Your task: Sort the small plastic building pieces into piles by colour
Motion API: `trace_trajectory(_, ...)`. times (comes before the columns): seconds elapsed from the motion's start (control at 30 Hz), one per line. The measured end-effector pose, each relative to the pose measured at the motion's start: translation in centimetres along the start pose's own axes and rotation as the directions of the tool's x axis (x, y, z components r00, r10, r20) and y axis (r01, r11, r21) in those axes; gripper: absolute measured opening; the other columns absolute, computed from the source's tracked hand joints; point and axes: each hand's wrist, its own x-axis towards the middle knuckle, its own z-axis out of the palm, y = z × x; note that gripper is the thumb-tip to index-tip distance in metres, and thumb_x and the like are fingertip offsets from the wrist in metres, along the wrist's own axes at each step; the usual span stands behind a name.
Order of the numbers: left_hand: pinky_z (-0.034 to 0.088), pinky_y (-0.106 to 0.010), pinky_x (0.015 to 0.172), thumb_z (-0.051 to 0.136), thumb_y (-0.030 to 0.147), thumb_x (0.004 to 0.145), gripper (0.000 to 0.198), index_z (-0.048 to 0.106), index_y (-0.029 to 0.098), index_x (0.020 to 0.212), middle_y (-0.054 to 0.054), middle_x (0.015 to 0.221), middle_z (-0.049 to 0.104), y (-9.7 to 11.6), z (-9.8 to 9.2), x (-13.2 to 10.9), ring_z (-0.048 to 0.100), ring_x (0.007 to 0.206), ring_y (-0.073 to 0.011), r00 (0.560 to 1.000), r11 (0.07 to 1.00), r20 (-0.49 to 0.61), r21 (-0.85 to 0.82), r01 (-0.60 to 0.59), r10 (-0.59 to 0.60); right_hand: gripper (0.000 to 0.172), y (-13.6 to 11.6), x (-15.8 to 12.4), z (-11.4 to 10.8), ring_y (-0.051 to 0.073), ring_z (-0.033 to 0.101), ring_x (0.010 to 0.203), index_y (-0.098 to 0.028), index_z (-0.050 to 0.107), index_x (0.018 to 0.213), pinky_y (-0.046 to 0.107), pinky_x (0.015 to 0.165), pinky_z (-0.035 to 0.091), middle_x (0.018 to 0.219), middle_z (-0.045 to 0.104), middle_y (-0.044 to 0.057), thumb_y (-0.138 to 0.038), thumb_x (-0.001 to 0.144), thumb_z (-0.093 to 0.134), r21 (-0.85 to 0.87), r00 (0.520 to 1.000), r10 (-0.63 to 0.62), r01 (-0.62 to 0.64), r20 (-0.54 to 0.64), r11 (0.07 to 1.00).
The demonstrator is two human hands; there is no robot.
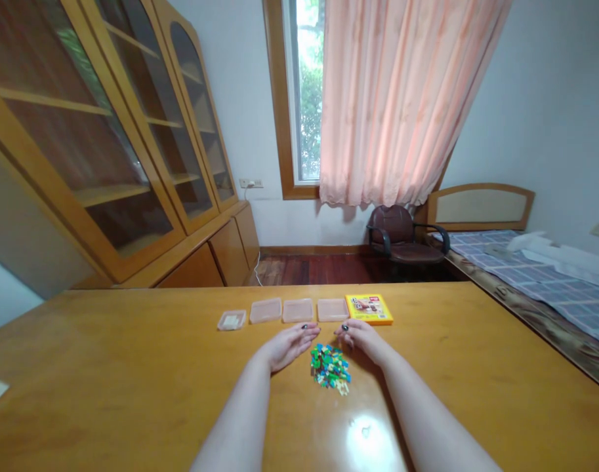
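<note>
Head view: our left hand [290,345], grip wide, lies left of the loose blue-green-cream plastic-brick heap [329,366]; our right hand [362,338], grip we cannot tell, beyond its right edge.

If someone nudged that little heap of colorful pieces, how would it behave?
The heap of pieces would probably scatter, since it looks loosely piled. The bits look like hard plastic, so likely won't bend. Some may skid on the glossy table.

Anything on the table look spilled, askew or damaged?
Nothing looks damaged or plainly spilled. The small bricks lie in one loose heap, with a few pale ones straggling at its near edge; the trays beyond stand in a slightly uneven row.
</note>
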Motion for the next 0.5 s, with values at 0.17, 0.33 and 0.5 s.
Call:
trace_trajectory(0.17,0.042,-0.032,0.095,0.055,0.041,0.079,0.037,0.056,0.013,0.104,-0.015,0.110,0.062,1.0,0.1,0.0,0.059,0.103,-0.0184,0.994,0.994,-0.010,0.004,0.110,-0.110,0.022,-0.1,-0.1,-0.1,0.012,0.052,0.057,-0.014,0.061,0.076,0.024,0.057,0.040,0.066,0.061,0.003,-0.034,0.076,0.054,-0.331,0.989,-0.118,0.082,-0.090,0.940)
trace_trajectory(0.33,0.049,-0.024,0.059,0.062,0.030,0.071,0.027,0.055,0.014,0.092,-0.004,0.074,0.061,0.8,1.1,0.8,0.060,0.064,-0.0114,0.994,0.978,-0.101,0.199,0.058,-0.039,0.025,-0.5,-0.2,0.2,0.017,0.057,0.069,-0.017,0.065,0.074,0.026,0.064,0.040,0.071,0.065,0.004,-0.035,0.081,0.049,-0.668,0.978,-0.168,0.045,-0.122,0.743)
trace_trajectory(0.5,0.039,-0.017,0.042,0.058,0.032,0.071,0.027,0.052,0.015,0.091,0.003,0.064,0.053,0.1,0.8,1.3,0.049,0.047,-0.0061,0.978,0.949,-0.185,0.312,-0.037,0.099,0.024,-0.6,0.2,0.4,0.019,0.060,0.081,-0.020,0.069,0.088,0.027,0.072,0.042,0.088,0.069,0.004,-0.033,0.081,0.049,-0.713,0.980,-0.164,0.038,-0.109,0.700)
